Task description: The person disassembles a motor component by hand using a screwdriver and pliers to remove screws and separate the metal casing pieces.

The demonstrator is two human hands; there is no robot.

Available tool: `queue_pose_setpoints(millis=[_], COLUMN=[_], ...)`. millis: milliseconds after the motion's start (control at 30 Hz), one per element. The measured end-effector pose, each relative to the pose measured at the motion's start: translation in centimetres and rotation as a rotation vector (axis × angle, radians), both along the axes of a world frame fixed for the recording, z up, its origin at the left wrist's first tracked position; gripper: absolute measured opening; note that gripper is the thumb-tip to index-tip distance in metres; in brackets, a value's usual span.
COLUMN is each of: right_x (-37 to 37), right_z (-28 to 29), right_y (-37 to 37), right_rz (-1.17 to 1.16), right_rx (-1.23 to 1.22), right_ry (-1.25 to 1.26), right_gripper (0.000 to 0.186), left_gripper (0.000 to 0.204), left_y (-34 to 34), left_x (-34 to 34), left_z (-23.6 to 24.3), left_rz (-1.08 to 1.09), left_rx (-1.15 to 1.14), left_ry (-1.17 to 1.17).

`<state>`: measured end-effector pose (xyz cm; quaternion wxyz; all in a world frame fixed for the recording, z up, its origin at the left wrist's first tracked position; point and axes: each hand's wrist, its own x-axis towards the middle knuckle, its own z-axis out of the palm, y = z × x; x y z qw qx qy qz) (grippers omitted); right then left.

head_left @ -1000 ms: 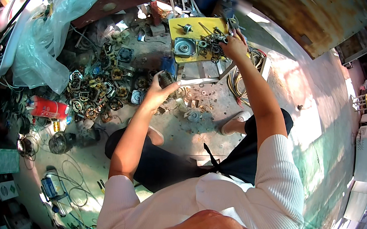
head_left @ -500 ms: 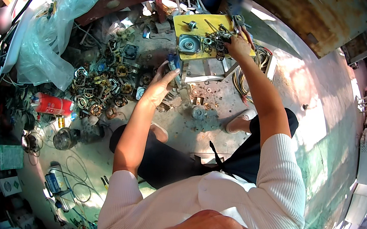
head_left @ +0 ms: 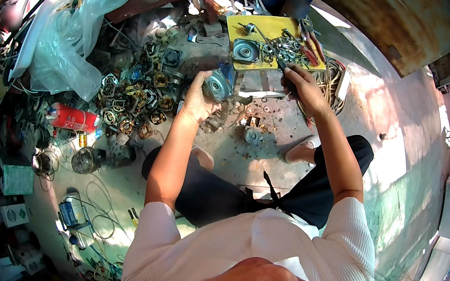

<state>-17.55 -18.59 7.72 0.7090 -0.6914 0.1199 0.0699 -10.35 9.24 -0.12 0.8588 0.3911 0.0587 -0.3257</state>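
My left hand (head_left: 199,98) grips a square grey metal motor end cover (head_left: 218,86), its round ringed face turned up. Its thumb and fingers wrap the cover's edge. Higher and to the right, my right hand (head_left: 306,90) is closed around the dark handle of what looks like a screwdriver (head_left: 281,64), whose thin shaft points up and left over a yellow board (head_left: 277,27). A second square end cover (head_left: 245,51) lies on that board, beside a small motor rotor (head_left: 249,28) and a heap of small metal parts. Red-handled pliers (head_left: 316,43) rest near its right edge.
To the left spreads a pile of stripped motor cores (head_left: 127,102), with a red cylinder (head_left: 73,118) below it and a crumpled plastic sheet (head_left: 71,58) behind. Coiled cable (head_left: 332,81) lies right of the board. A small motor part (head_left: 252,135) stands on the littered floor.
My right hand has drawn back from the parts on the board, now with the screwdriver-like tool in it. My left hand has turned the end cover from edge-on to face-up.
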Motion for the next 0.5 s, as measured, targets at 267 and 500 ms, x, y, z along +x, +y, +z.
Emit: queue_pose_setpoints(millis=[267, 500], right_x=[-10.7, -11.7], right_z=[-2.0, -2.6], right_y=[5.2, 5.9], right_rz=[0.176, 0.142], right_rx=[-0.118, -0.052], right_ry=[0.043, -0.065], right_gripper=[0.044, 0.046], left_gripper=[0.051, 0.052], left_y=[-1.9, -2.1], left_x=[-1.4, -2.0], left_z=[0.7, 1.5], left_rz=[0.009, 0.067], left_rx=[-0.059, -0.102], left_ry=[-0.034, -0.105])
